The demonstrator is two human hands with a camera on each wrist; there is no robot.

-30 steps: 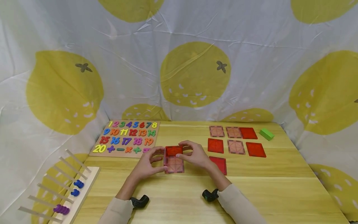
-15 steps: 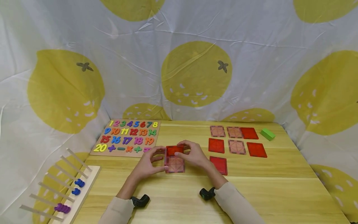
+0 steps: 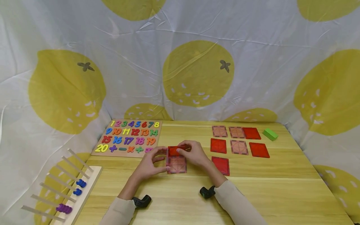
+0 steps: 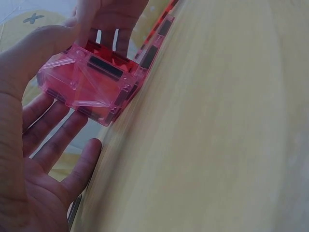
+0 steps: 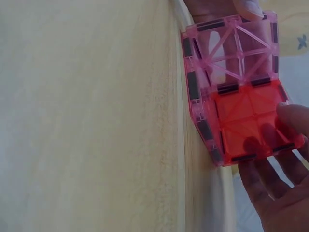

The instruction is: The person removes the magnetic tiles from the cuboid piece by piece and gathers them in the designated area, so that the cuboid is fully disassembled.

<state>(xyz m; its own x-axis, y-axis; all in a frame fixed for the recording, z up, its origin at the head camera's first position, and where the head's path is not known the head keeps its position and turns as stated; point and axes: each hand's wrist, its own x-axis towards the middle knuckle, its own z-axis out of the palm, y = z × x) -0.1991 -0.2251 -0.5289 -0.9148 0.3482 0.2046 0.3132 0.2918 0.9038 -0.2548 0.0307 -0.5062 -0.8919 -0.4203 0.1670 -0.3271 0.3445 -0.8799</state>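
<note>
A pale pink magnetic tile [image 3: 177, 165] lies flat on the table, with a red magnetic tile [image 3: 173, 151] standing along its far edge. Another pink magnetic tile [image 4: 82, 87] stands upright on the left side, so the three meet at a corner. My left hand [image 3: 147, 164] holds this upright pink tile, thumb at its near edge and fingers on its outer side. With the thumb in front and fingers behind, my right hand [image 3: 197, 154] pinches the standing red tile, seen closely in the right wrist view.
Several red and pink tiles [image 3: 218, 146] lie flat at right, near a green block [image 3: 270, 134]. A number board [image 3: 127, 137] lies at back left. A wooden peg rack [image 3: 84, 190] with blue and purple beads stands at front left. A lemon-print curtain [image 3: 135, 68] encloses the table.
My right hand has shifted slightly left, and its thumb sits higher on the red tile's face. My left hand keeps its hold. The tiles stay joined in the same arrangement.
</note>
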